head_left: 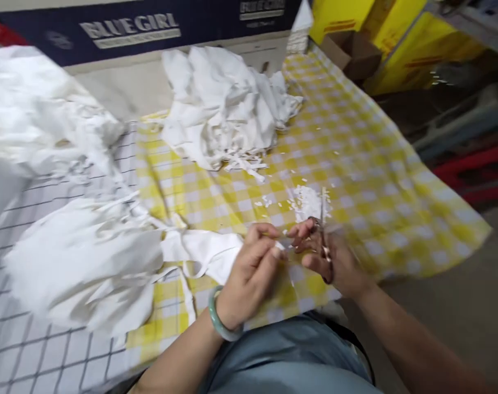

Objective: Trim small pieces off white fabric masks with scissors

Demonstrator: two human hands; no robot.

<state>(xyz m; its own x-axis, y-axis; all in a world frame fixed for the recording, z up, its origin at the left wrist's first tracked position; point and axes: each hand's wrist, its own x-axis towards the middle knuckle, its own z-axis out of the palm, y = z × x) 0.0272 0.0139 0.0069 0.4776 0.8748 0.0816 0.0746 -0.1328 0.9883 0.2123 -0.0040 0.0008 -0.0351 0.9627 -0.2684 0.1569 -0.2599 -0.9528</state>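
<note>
My left hand (255,268), with a green bangle (222,317) at the wrist, pinches the end of a white fabric strap (279,246) between thumb and fingers. White cloth (216,251) trails from behind that hand to the left. My right hand (335,257) has a pair of small scissors (323,235) hooked on its fingers, blades pointing away from me. Its thumb and fingertips are a short gap from the left fingertips. Just beyond the scissors lies a small heap of white snippets (308,202) on the yellow checked cloth (380,191).
White fabric pieces with straps form a pile (228,109) at the back, another pile (39,109) at far left and one (88,262) at near left. A dark blue box (129,27) borders the back. Yellow boxes (425,49) stand at right, beyond the table's edge.
</note>
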